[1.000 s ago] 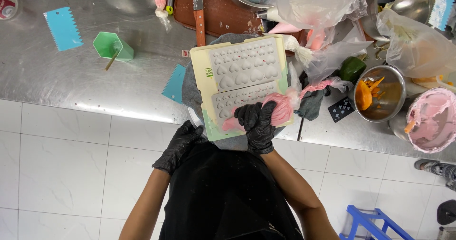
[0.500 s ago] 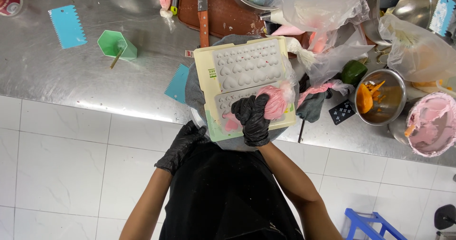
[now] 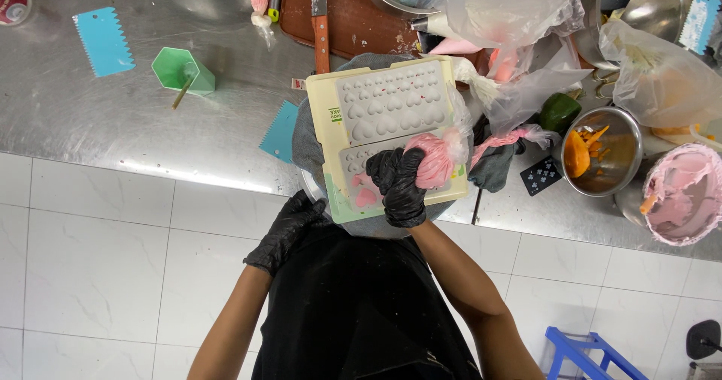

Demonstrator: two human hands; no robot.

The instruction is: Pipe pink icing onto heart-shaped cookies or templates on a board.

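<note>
A steel desk [image 3: 113,124] over white floor tiles; the left hand [image 3: 289,230], gloved, rests loosely curled at the desk's edge, grasping nothing; the heart-cavity mould [image 3: 387,124] sits mid-desk, 2 cavities filled pink; the right hand [image 3: 398,184] clenches the pink piping bag [image 3: 432,158]; filling is underway, and the next cavity needs steady squeezing.

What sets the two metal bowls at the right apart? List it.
The smaller steel bowl holds orange pieces; the pink-filled bowl holds pink cream with a utensil in it. The steel bowl shows in full; the pink-filled bowl is cut by the frame edge. Both are round and stand on the steel counter.
</note>
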